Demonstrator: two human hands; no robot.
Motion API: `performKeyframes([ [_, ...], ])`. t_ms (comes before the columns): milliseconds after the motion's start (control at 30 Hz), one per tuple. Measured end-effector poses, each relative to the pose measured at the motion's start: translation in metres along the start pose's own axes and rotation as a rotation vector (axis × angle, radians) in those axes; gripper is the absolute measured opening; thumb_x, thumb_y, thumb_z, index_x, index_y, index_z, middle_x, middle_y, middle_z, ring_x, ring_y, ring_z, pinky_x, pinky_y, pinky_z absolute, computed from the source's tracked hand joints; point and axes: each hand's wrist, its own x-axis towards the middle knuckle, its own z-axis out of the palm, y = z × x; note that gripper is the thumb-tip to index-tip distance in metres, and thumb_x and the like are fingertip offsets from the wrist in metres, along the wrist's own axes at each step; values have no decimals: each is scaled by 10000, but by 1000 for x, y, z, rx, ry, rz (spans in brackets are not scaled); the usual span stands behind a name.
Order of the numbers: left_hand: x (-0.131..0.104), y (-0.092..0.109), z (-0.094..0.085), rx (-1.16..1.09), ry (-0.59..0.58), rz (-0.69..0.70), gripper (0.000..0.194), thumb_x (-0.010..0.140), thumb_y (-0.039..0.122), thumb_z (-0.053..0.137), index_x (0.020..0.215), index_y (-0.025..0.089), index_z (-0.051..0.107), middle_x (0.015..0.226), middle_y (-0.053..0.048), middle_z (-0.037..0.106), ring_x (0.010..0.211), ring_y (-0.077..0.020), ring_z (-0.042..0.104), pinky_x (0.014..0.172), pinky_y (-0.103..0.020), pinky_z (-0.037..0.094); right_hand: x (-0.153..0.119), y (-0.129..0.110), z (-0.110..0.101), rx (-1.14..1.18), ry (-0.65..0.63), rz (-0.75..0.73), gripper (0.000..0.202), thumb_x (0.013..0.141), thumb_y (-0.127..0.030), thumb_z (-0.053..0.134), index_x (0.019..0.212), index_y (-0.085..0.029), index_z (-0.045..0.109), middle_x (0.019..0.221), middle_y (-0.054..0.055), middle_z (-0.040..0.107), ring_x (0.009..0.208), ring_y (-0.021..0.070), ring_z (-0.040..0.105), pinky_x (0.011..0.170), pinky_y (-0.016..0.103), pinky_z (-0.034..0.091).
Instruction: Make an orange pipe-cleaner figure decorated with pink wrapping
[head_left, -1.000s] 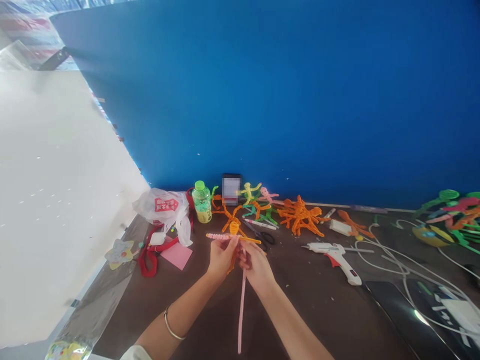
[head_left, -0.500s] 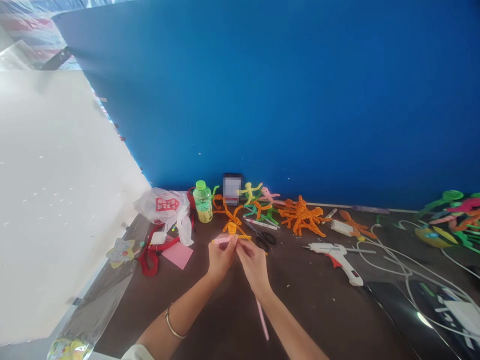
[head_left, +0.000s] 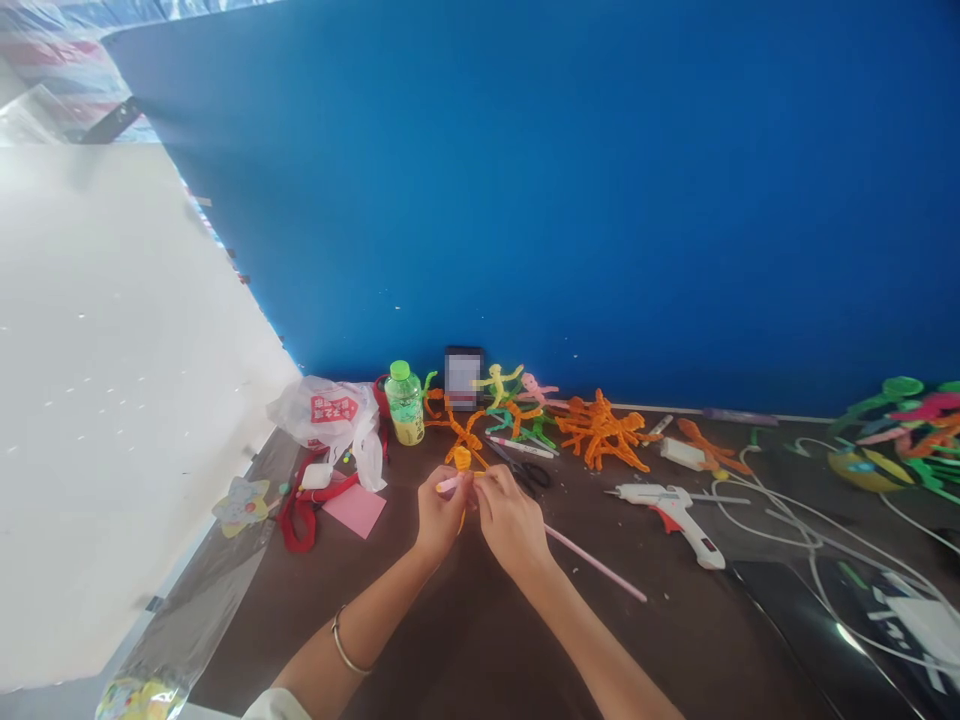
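Near the middle of the table, my left hand [head_left: 441, 515] pinches a small orange and pink pipe-cleaner piece [head_left: 463, 459], whose orange top rises above the fingers. My right hand [head_left: 510, 515] is closed against it, fingertips touching the same piece. A long pink pipe-cleaner stem [head_left: 596, 565] extends from behind my right hand toward the lower right. The fingers hide where the orange and pink parts meet. Just behind the hands lie an orange pipe-cleaner figure [head_left: 465, 432] and black-handled scissors [head_left: 535, 474].
Left: a plastic bag [head_left: 330, 412], green-capped bottle [head_left: 406, 405], pink paper [head_left: 356, 510] and red ribbon [head_left: 301, 525]. Behind, an orange pipe-cleaner pile [head_left: 604, 432]. Right: a glue gun [head_left: 675, 510], white cable [head_left: 810, 540] and black panel [head_left: 795, 625]. A blue partition [head_left: 570, 200] stands behind.
The pink stem has swung from pointing down below my right hand to pointing lower right. My right hand has turned and shifted slightly right; the horizontal orange strand is now mostly covered.
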Motion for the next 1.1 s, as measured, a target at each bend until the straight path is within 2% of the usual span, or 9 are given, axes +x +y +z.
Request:
performKeyframes([
  [67, 0, -1, 0, -32, -27, -49, 306, 687, 441, 594, 644, 146, 526, 491, 29, 495, 420, -84, 459, 438, -205, 348, 1, 4, 0, -56, -11, -69, 242, 853, -146, 365, 794, -197, 594, 940, 73, 588, 702, 145, 563, 554, 248, 333],
  [167, 2, 0, -1, -55, -35, -103, 335, 662, 460, 616, 645, 138, 522, 462, 40, 477, 381, -65, 413, 399, -192, 299, 4, 8, -2, -71, -43, -131, 242, 861, -125, 350, 838, -185, 583, 855, 67, 610, 735, 159, 563, 604, 250, 342],
  [233, 3, 2, -2, -82, -61, -134, 350, 653, 463, 624, 621, 129, 525, 446, 44, 456, 376, -51, 377, 393, -187, 268, 6, 10, -3, -57, -60, -130, 239, 876, -154, 345, 829, -180, 577, 786, 58, 611, 719, 161, 562, 606, 249, 339],
  [400, 4, 6, -6, -214, -204, -233, 364, 643, 467, 636, 638, 112, 559, 452, 48, 433, 386, -36, 338, 398, -190, 232, 10, 15, -12, 86, -94, -70, 255, 891, -231, 327, 811, -200, 567, 779, 40, 627, 695, 150, 563, 599, 246, 334],
  [567, 2, 6, -8, -296, -267, -293, 373, 632, 461, 654, 715, 104, 586, 501, 47, 424, 414, -29, 332, 403, -184, 207, 10, 21, -20, 342, -171, 68, 199, 845, -284, 403, 773, -236, 582, 733, 9, 633, 655, 149, 562, 582, 244, 352],
  [733, 1, 12, -12, -273, -336, -357, 400, 605, 488, 665, 687, 106, 579, 481, 45, 409, 407, -26, 305, 397, -186, 172, 14, 25, -22, 863, -228, 243, 161, 751, -339, 542, 694, -208, 618, 699, 21, 647, 682, 179, 587, 623, 274, 419],
  [833, 1, 17, -14, -280, -394, -395, 401, 604, 486, 667, 691, 104, 582, 492, 35, 426, 412, -25, 303, 396, -183, 162, 18, 26, -23, 1069, -280, 355, 170, 677, -346, 625, 651, -179, 636, 674, 23, 648, 665, 172, 582, 619, 273, 426],
  [1000, 1, 21, -14, -356, -472, -458, 352, 642, 437, 662, 643, 101, 560, 490, 27, 417, 428, -25, 315, 397, -172, 173, 15, 24, -24, 1297, -333, 561, 214, 619, -359, 692, 682, -161, 644, 646, 13, 622, 551, 108, 512, 466, 205, 329],
  [1100, 1, 24, -12, -454, -493, -501, 320, 630, 384, 691, 641, 94, 555, 548, 15, 437, 451, -19, 325, 395, -159, 170, 9, 21, -19, 1418, -279, 613, 211, 618, -352, 701, 674, -165, 622, 621, -8, 598, 470, 58, 427, 410, 179, 237],
])
